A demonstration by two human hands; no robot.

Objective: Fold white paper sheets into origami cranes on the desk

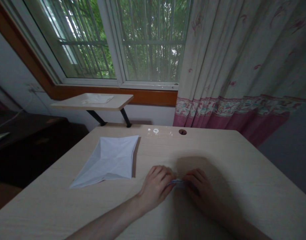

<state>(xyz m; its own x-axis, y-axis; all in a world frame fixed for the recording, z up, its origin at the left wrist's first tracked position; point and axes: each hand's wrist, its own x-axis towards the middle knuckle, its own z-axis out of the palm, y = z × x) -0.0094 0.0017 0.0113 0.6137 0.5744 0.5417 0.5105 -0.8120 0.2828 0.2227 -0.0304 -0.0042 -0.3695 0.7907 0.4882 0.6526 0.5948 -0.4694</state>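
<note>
Near the middle of the desk, my left hand (pixel 157 185) and my right hand (pixel 200 190) pinch a small folded strip of paper (pixel 178 181) between them. Fingers of both hands are curled, and most of the strip is hidden behind them. Only a short whitish-blue stretch shows in the gap. To the left of my left hand lies a white creased sheet of paper (pixel 115 156), partly folded with raised edges and a long pointed corner toward the front left. Neither hand touches that sheet.
The pale wooden desk (pixel 242 160) has a round cable hole (pixel 182 132) at the back. A raised shelf (pixel 118 104) on black legs holds more white paper (pixel 96 99). Behind are a barred window and a flowered curtain (pixel 232 110). Dark furniture (pixel 43 150) stands left.
</note>
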